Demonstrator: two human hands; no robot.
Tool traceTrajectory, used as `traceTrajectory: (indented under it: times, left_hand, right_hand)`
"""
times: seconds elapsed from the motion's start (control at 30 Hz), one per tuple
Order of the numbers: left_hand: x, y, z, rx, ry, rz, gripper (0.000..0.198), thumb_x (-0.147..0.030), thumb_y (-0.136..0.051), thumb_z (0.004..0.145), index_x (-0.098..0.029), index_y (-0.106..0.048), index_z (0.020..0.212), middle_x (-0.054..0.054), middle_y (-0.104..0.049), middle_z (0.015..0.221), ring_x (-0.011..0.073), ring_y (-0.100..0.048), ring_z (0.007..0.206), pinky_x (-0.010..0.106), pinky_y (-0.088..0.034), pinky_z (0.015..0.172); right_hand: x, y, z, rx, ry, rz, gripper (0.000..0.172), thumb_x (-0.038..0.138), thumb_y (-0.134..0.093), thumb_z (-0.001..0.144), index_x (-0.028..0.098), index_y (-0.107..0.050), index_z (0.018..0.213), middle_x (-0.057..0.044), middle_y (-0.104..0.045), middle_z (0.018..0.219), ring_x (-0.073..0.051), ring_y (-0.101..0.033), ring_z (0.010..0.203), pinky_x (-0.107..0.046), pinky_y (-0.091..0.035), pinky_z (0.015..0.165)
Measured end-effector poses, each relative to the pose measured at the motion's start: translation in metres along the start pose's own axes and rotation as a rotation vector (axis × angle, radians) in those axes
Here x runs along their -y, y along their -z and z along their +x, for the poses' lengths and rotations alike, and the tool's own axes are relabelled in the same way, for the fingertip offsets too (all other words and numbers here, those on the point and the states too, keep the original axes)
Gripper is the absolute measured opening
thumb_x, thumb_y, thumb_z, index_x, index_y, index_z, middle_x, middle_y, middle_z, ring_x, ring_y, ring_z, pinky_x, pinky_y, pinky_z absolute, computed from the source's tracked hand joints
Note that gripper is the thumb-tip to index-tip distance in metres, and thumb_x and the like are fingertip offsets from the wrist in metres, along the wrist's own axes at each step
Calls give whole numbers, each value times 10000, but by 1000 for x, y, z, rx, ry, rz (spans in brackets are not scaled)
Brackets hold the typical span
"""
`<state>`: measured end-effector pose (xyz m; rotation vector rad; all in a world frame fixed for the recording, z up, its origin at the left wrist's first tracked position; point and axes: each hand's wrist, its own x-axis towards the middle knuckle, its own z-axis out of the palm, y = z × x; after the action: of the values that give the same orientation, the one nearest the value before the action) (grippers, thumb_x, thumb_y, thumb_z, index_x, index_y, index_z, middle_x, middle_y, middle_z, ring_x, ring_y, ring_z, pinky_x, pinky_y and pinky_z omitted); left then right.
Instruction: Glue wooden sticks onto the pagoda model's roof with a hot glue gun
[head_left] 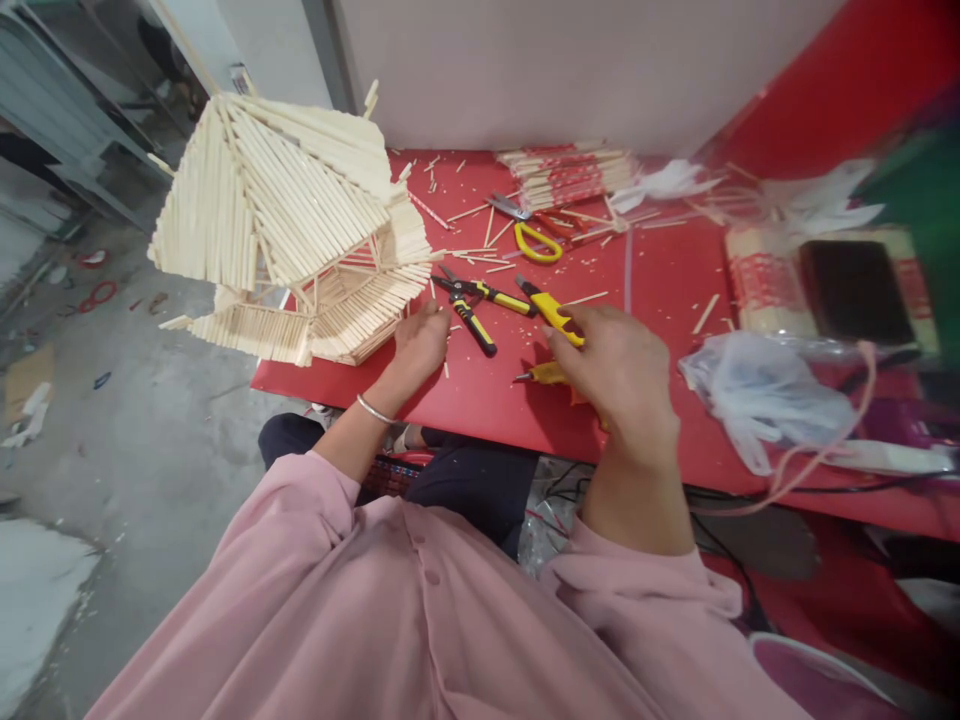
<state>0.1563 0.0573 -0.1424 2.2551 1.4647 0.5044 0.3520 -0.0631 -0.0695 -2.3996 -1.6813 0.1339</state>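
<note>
A model pavilion (300,200) of pale wooden sticks, with a ribbed roof, stands at the left end of the table. Close by its lower front corner, my left hand (424,340) is closed in a pinch, with the tip of a short wooden stick (433,289) showing above the fingertips. My right hand (619,365) is wrapped around a yellow utility knife (551,309), its dark tip pointing up and left. Just under that hand lies a yellow glue gun (547,373), partly hidden. Black-and-yellow pliers (472,300) rest with their handles spread between my hands.
Yellow-handled scissors (536,240) and loose sticks lie farther back on the red table (480,385). Behind them are bundled sticks (566,178). To the right are a plastic bag (765,390), a dark box (855,290) and a pink cord (825,450).
</note>
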Motion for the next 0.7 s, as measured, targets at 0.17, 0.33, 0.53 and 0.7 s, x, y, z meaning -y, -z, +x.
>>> traceTrajectory:
  times: [0.17,0.33,0.53,0.7]
  left_hand:
    - [0,2,0,88,-51,150,196,-105,-511,923,-189,-688,923,94,-663,986,242,-632,857,345,-433,754]
    - [1,4,-6,44,-68,150,246,-152,-461,965,-204,-700,990,99,-673,1069,236,-631,911,333,-448,750]
    - [-2,12,-25,-22,-7,33,258,-157,-472,974,-203,-726,969,95,-691,1051,224,-642,932,315,-471,803]
    - [-2,15,-41,-41,30,-2,216,-186,-519,971,-202,-734,991,92,-709,1083,221,-660,942,303,-475,804]
  right_hand:
    - [-5,2,18,148,17,-120,402,433,-479,923,232,-708,1185,-129,-732,1132,-313,-670,951,-342,-386,636]
    - [-4,1,30,125,58,-156,374,393,-444,929,234,-731,1111,-140,-739,1075,-311,-667,941,-357,-395,647]
    - [21,-16,57,177,225,-49,406,472,-520,915,251,-701,1204,-138,-729,1160,-318,-647,1018,-381,-444,753]
    - [32,-27,101,211,226,-116,387,390,-562,922,189,-699,1223,-188,-679,1258,-336,-618,1119,-408,-471,839]
